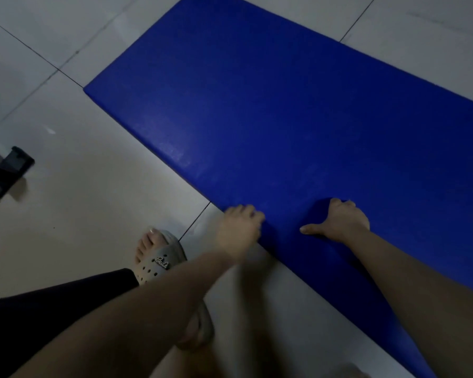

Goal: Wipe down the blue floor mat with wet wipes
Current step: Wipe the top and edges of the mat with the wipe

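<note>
Mat (284, 110), left hand (241, 227), right hand (342, 222) gripping edge

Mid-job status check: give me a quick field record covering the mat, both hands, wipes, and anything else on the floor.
mat: blue floor mat lying on tiled floor
left: left hand at mat's near edge, fingers curled, blurred, grip unclear
right: right hand grips a raised fold of mat
wipes: none in view
other: grey clog on foot; black object far left
</note>
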A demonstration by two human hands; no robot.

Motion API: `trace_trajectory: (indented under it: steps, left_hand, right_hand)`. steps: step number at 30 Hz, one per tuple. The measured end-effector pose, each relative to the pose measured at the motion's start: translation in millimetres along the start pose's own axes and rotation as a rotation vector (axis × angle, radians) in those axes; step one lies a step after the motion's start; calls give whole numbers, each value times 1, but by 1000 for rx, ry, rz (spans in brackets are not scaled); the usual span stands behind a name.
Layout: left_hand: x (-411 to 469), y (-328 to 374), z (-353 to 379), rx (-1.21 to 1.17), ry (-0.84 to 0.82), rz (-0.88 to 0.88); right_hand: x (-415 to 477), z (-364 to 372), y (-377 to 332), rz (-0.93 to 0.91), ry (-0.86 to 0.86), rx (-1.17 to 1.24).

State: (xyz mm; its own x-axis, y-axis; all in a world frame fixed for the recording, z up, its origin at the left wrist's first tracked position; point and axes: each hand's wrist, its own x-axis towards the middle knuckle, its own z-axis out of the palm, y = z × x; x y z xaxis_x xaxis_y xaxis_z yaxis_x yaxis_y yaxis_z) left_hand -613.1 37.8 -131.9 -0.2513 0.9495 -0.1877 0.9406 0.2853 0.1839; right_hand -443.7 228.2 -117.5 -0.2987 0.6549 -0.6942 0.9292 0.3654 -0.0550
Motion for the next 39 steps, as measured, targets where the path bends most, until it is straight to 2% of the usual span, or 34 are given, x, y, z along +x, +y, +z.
trace_trajectory:
  steps: [4,6,8,12,16,19,21,23,25,29,31,34,39]
  left_hand:
    - [19,-65,-18,21,184,-419]
    - [24,-62,-19,-116,217,-616]
    - [24,-37,-15,-252,198,-698]
    - [0,40,7,-379,76,-502]
    - [-23,98,18,-387,-79,-98]
    - [-19,84,18,-276,-148,167]
    - [-12,57,15,-157,-114,233]
    - [-3,21,7,-64,-99,171]
    - [6,-22,-4,-31,-59,29]
    - [22,-77,-18,-179,220,-590]
    - [25,-64,-16,-313,267,-773]
    - [12,-15,-5,-384,230,-743]
    - [-21,49,16,-455,84,-506]
  right_hand:
    - [-1,0,0,-4,5,-7]
    - [-2,-1,0,-3,4,-7]
    - [-2,-1,0,2,-4,0]
    - [-1,-1,-1,1,-6,2]
    - [-2,-3,-1,-4,-6,-5]
    - [-2,-3,0,-2,-1,-13]
    - [-2,-2,1,-4,2,-24]
    - [-2,-1,1,-12,7,-24]
    - [-2,-1,1,-15,9,-17]
    - [-1,0,1,-13,7,-15]
    - [-1,0,1,-12,4,-14]
    - [-1,-1,0,-8,6,-11]
    - [0,-2,0,-6,3,-17]
